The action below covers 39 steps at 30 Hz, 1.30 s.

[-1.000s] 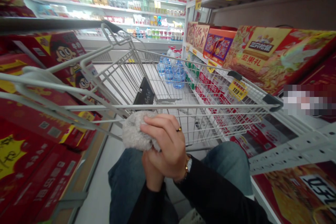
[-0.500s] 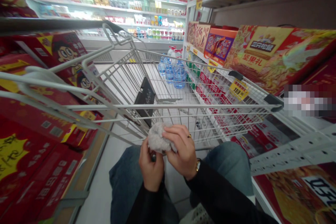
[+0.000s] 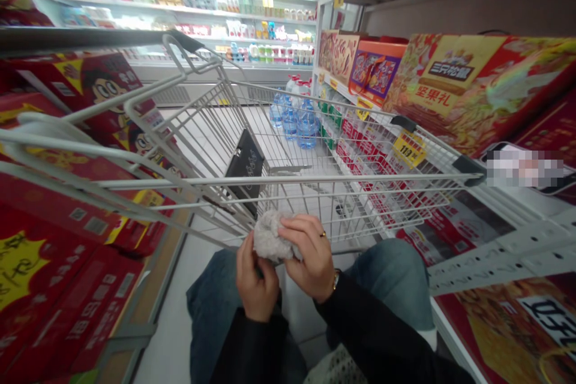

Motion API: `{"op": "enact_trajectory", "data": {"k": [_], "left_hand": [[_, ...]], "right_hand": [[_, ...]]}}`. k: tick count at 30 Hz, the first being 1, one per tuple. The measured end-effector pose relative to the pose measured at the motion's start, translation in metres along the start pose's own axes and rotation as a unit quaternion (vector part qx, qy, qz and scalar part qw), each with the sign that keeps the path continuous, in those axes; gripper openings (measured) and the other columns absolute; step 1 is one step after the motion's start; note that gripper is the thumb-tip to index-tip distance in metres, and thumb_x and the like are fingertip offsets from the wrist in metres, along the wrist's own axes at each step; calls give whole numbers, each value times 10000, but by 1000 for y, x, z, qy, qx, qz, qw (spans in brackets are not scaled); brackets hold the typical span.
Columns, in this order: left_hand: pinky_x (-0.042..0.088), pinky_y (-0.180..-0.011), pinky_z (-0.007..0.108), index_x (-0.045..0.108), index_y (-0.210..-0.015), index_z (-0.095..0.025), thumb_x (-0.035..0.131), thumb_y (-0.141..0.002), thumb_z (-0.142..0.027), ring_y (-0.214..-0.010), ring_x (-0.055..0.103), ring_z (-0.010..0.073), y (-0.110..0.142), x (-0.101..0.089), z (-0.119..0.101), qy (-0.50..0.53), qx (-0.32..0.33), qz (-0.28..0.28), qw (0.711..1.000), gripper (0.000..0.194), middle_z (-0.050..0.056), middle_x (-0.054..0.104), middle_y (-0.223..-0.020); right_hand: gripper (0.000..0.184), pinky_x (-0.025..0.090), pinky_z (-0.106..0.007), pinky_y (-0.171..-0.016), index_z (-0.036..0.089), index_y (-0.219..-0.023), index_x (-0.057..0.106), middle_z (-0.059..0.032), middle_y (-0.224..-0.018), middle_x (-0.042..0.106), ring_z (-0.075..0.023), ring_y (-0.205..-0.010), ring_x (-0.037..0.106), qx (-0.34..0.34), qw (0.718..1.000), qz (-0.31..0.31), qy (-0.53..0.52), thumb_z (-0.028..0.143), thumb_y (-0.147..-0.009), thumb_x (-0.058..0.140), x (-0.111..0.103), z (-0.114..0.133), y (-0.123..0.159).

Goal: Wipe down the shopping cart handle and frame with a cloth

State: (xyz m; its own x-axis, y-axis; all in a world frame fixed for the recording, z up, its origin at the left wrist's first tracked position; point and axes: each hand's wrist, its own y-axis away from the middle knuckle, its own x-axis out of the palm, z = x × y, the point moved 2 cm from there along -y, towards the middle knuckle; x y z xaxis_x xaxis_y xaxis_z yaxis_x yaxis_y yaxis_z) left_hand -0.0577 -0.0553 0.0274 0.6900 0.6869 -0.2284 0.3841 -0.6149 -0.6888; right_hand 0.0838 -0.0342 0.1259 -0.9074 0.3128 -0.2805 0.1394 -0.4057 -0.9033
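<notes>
A bunched light-grey cloth [image 3: 270, 237] is between my hands, in front of the near side of a wire shopping cart [image 3: 315, 181]. My right hand [image 3: 310, 258], with a ring and a gold watch, is closed over the cloth's right part. Fingers of my left hand [image 3: 257, 282] are curled at its lower left edge, gripping it. The cloth and fingers hide whether a cart wire runs inside the bundle. A black panel [image 3: 246, 169] is fixed to the cart just beyond the cloth.
Red gift boxes [image 3: 49, 276] are stacked close on the left. Shelving with a nut gift box [image 3: 450, 87] borders the right, where a phone [image 3: 524, 168] lies. Large water bottles [image 3: 307, 123] stand on the floor ahead, before a refrigerated display [image 3: 180, 9].
The whole view has shifted slightly. Both hands keep hold of the cloth in nearly the same place on the cart's near side.
</notes>
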Motion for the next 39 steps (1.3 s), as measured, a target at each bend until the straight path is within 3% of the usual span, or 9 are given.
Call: {"op": "enact_trajectory", "data": {"k": [3,6,13,16,20,28,35,39], "left_hand": [[566,-939,313,624,-1302,-189,527,-969,-214,-1153,654,208,6,1,-1,13,-19,-37,999,348,116,658,-1245],[573,-889,285,656,-1198,-184,540,-942,-211,-1056,674,190,12,4,2,16,-46,-16,999,282,87,687,-1134],[594,-766,249,627,-1313,-181,548,-924,-233,-903,730,171,19,9,16,23,-107,35,993,401,87,743,-1135],[609,-782,267,624,-1360,-186,561,-895,-255,-960,744,193,23,12,23,37,-137,69,987,474,105,742,-1222],[614,-929,350,625,-1384,-162,569,-847,-279,-1083,732,242,28,15,33,50,-181,113,976,553,131,719,-1303],[609,-919,327,642,-1353,-122,558,-828,-325,-1068,729,234,28,20,37,66,-210,152,964,569,124,746,-1232],[557,-664,285,672,-1307,-116,538,-861,-343,-644,647,168,25,19,32,35,-210,155,965,518,34,726,-770],[524,-609,277,675,-1294,-119,553,-864,-349,-574,604,159,24,20,27,25,-204,163,965,503,7,679,-684]], "right_hand": [[365,623,-463,-926,194,-1207,656,-116,-1120,715,-265,-1086,644,13,1000,19,10,49,-887,554,3,-10,22],[359,620,-468,-927,191,-1180,658,-119,-1106,713,-270,-1082,638,19,999,36,18,38,-877,544,2,-13,33],[437,600,-476,-963,202,-1200,653,-115,-1145,710,-271,-1102,643,40,999,25,10,11,-826,531,-4,-12,31],[407,602,-463,-938,215,-1155,665,-102,-1103,716,-263,-1071,649,53,998,24,4,11,-822,549,1,-20,46],[352,604,-438,-884,215,-1072,672,-92,-1029,717,-247,-1004,650,89,996,4,1,7,-812,558,6,-32,68],[376,593,-455,-928,213,-1122,664,-98,-1087,720,-251,-1058,652,79,997,-1,-1,7,-824,567,1,-24,60],[319,608,-447,-838,221,-1058,641,-79,-996,716,-242,-948,685,101,995,1,19,29,-813,570,5,-51,93],[354,613,-455,-851,220,-1077,653,-84,-1010,724,-247,-968,689,94,995,12,24,24,-797,559,-1,-54,97]]}}
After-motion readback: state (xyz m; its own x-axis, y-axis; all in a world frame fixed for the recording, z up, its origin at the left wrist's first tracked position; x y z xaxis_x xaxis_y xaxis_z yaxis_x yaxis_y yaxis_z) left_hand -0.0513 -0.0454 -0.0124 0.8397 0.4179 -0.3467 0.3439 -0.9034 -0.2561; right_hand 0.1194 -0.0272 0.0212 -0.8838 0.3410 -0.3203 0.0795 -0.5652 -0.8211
